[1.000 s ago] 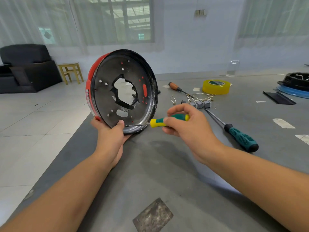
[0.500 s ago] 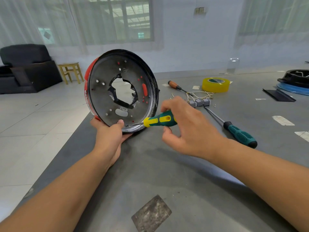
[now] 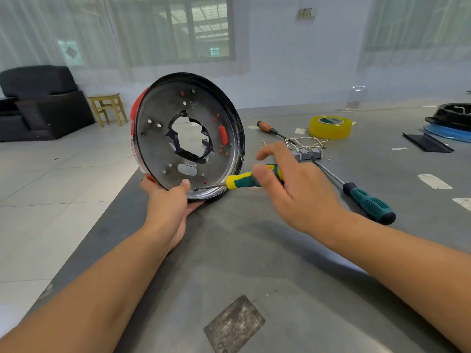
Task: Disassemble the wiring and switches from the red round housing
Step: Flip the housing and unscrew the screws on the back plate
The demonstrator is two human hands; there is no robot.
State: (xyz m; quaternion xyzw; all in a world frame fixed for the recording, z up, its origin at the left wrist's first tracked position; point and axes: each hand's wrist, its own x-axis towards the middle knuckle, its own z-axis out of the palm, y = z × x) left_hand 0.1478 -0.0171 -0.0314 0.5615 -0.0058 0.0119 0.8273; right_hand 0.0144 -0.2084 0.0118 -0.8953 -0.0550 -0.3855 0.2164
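Loosely, right hand [image 3: 293, 189] holds small screwdriver [image 3: 244, 180] by thumb + curled fingers, index lifted off; grip looks light. Tip sits on a screw [image 3: 196, 189] low on the rim of the red round housing [image 3: 188, 136]. Left hand [image 3: 169, 202] cups housing's bottom edge, thumb on the plate just beside the tip; housing stands tilted on worktop [image 3: 254, 250]. Risks: tip cams out w/ so slack a hold, jabs left thumb; housing rolls or tips if left-hand grip eases. Freed switches [image 3: 307, 154] lie behind right hand.
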